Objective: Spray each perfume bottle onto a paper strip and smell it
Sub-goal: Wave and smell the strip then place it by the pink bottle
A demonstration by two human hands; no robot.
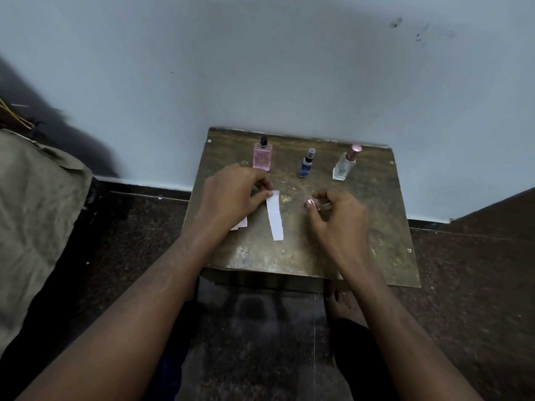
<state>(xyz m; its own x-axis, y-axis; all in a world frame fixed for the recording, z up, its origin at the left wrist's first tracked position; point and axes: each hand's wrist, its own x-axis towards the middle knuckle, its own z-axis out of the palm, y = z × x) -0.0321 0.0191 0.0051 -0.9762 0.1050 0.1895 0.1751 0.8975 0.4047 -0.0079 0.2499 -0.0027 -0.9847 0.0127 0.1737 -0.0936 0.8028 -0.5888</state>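
Left hand (231,195) pinches the far end of a paper strip (275,215) flat on the stool (362,241), readying it for spraying. Right hand (338,215), fingers curled, holds a pink cap (312,203), seemingly off the pink bottle (262,156); blue bottle (307,164) and clear bottle (346,163) stand far.

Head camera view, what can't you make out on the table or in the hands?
- Pink bottle: label lettering too small.
- Right hand: grips a shiny pink object, mostly covered by fingers.
- Left hand: pinches the paper strip and hides most of the other papers.
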